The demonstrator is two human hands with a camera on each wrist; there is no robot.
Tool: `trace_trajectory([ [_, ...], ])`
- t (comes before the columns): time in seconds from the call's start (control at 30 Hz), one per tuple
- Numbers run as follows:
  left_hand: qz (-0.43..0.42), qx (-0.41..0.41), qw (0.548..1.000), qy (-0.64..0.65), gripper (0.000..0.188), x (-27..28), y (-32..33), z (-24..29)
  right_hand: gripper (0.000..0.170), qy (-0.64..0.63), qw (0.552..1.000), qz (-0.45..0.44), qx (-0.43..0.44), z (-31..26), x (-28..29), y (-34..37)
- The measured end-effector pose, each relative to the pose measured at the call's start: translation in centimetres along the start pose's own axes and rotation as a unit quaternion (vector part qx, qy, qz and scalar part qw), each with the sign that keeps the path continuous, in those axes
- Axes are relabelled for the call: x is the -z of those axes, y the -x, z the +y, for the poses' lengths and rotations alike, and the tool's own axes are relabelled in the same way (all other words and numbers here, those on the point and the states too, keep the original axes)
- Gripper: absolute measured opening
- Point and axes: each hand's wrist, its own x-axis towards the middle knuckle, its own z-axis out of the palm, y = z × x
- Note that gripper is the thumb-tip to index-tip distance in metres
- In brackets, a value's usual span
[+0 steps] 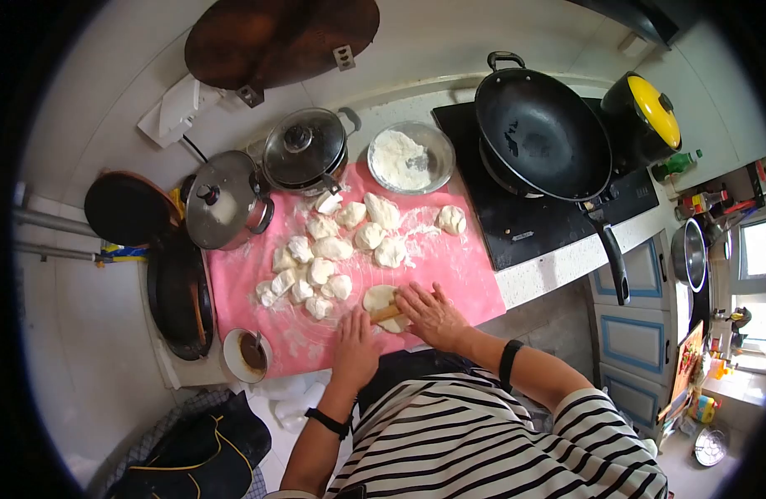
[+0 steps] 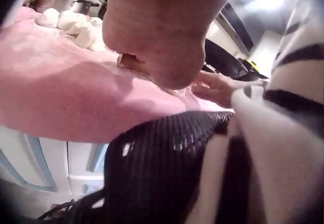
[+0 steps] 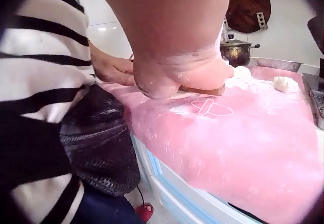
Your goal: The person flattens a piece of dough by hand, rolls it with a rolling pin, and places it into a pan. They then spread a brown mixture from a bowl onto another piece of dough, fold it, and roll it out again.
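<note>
Surface: pink mat (image 1: 466,287), dusted white, spread over the counter at mid-frame. Upper right, black wok (image 1: 541,133) on a dark cooktop (image 1: 528,243). Upper centre, metal bowl (image 1: 440,160) holding flour (image 1: 395,158); left of it, two lidded pots (image 1: 221,208). Lower left, white bowl (image 1: 231,359) with brown liquid (image 1: 252,351). Blue-trimmed cabinets (image 1: 631,343) at right.

Dough round (image 1: 378,296): lower centre of the mat; pale, flattened, roughly oval, partly covered. Wooden rolling pin (image 1: 385,313) lies across it, light brown, smooth. Left hand (image 1: 355,348): fingers extended, resting over the pin's left end. Right hand (image 1: 433,318): fingers straight, slightly spread, pressed over the right end. Dough pieces (image 1: 331,248): lumpy, floury, clustered up and left of the round; one lies apart, near the cooktop.
</note>
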Motion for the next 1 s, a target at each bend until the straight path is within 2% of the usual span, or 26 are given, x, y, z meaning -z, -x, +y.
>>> trace_trajectory([
  [0.1,-0.069,-0.014,0.997,0.035,0.073,0.6,2.3,1.1,0.062,0.053,0.996,-0.028,0.060,0.8,0.0,1.7],
  [0.13,-0.049,-0.032,0.998,0.014,0.063,1.3,2.5,1.4,0.056,0.011,0.998,0.014,0.059,0.8,-0.1,2.1],
  [0.23,0.009,-0.055,0.995,0.086,0.050,3.0,-0.3,-0.1,0.046,-0.085,0.993,0.077,0.043,2.3,-0.3,1.9],
  [0.33,0.060,0.014,0.991,0.119,0.038,5.1,-5.4,1.7,0.039,-0.143,0.973,0.177,-0.021,4.5,2.5,4.1],
  [0.43,0.022,0.000,0.999,0.029,0.038,3.2,-8.2,1.9,0.037,-0.167,0.937,0.263,-0.157,7.8,3.2,7.1],
  [0.57,-0.023,-0.003,0.999,-0.044,0.043,1.8,-9.0,2.6,0.033,-0.161,0.927,0.276,-0.196,9.9,3.0,7.2],
  [0.63,-0.035,0.022,0.999,-0.027,0.042,1.5,-9.6,2.0,0.033,-0.139,0.934,0.266,-0.194,10.1,2.2,6.5],
  [0.67,-0.043,0.036,0.998,-0.017,0.042,1.4,-9.7,1.5,0.035,-0.117,0.939,0.251,-0.206,10.1,1.8,6.4],
  [0.77,-0.140,0.138,0.980,-0.017,0.033,3.4,-10.6,2.4,0.037,-0.091,0.936,0.275,-0.202,9.2,2.8,6.5],
  [0.87,-0.095,0.136,0.986,-0.014,0.026,2.5,-10.0,2.1,0.041,-0.092,0.940,0.263,-0.196,9.2,3.0,6.9],
  [0.97,-0.042,0.089,0.994,0.055,0.022,1.8,-8.9,1.1,0.045,-0.110,0.941,0.257,-0.190,9.1,3.3,6.7],
  [1.0,-0.042,0.102,0.989,0.095,0.020,2.1,-8.5,1.4,0.047,-0.119,0.941,0.254,-0.188,9.0,3.3,6.5],
])
